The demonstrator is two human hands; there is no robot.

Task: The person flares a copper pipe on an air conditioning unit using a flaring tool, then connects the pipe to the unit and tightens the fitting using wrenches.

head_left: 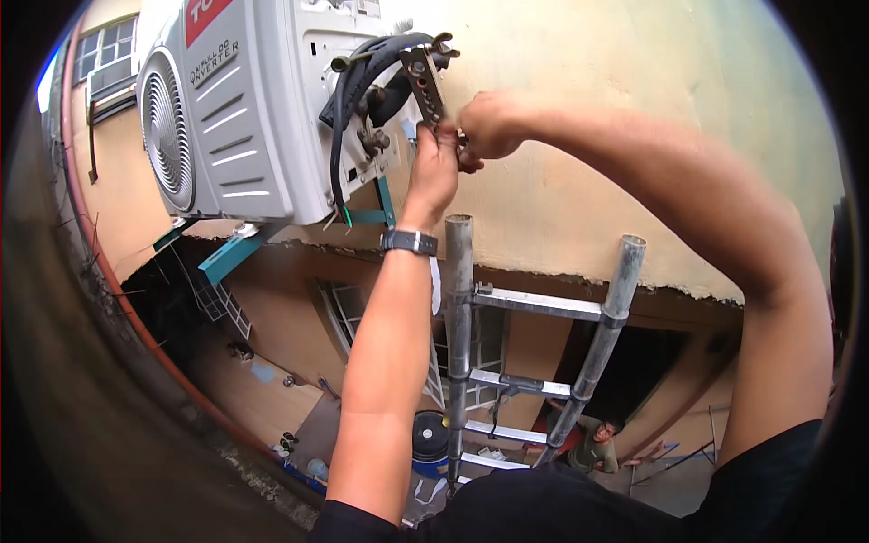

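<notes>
My left hand, with a watch on its wrist, is closed around the lower part of a metal flaring bar. The bar has a row of holes and stands nearly upright, with a wing nut at its top. Closed fingers of my right hand grip the bar's lower end; the exact part they hold is mostly hidden. Just left of the bar, black insulated pipes and cable curve beside the service valves of a white outdoor air-conditioner unit.
The unit rests on teal wall brackets against a yellowish wall. A metal ladder rises below my hands. Far below are a person looking up, a black-lidded bucket and tools on the ground.
</notes>
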